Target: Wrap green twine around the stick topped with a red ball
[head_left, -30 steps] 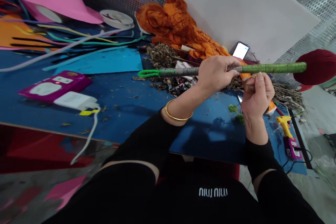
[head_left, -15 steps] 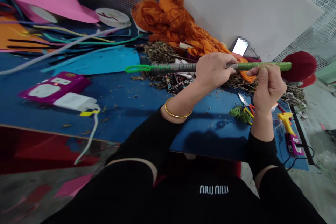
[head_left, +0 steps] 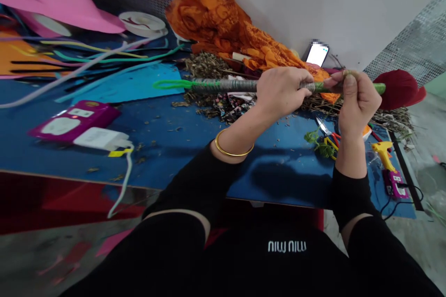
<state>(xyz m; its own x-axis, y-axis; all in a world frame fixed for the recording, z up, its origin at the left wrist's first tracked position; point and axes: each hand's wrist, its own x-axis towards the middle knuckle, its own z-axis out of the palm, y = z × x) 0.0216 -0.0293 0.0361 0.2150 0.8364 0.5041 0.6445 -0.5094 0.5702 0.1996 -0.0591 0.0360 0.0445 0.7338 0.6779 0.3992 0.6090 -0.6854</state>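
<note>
My left hand [head_left: 278, 88] is wrapped round a long stick [head_left: 226, 85] held level above the table. Grey and green yarn is wound along the stick, and a bright green loop [head_left: 170, 84] sticks out at its left end. At the other end is a dark red bulb-shaped head [head_left: 397, 88]. My right hand [head_left: 358, 97] is closed in a pinch at the stick's green-wrapped part, apparently on a thin strand of green yarn, mostly hidden by the fingers. Below it a loose tangle of green yarn [head_left: 325, 148] lies beside scissors [head_left: 325, 130].
On the blue table [head_left: 195, 148] are a purple power strip [head_left: 75, 120] with a white plug, a yellow glue gun [head_left: 383, 153], a lit phone [head_left: 317, 54], orange cloth [head_left: 223, 14] and dry plant bits [head_left: 205, 67]. A white board [head_left: 313, 4] leans behind.
My right hand has turned and its pinching fingertips have risen from the stick's near side to above it. My left hand keeps its grip on the stick. The view has shifted slightly.
</note>
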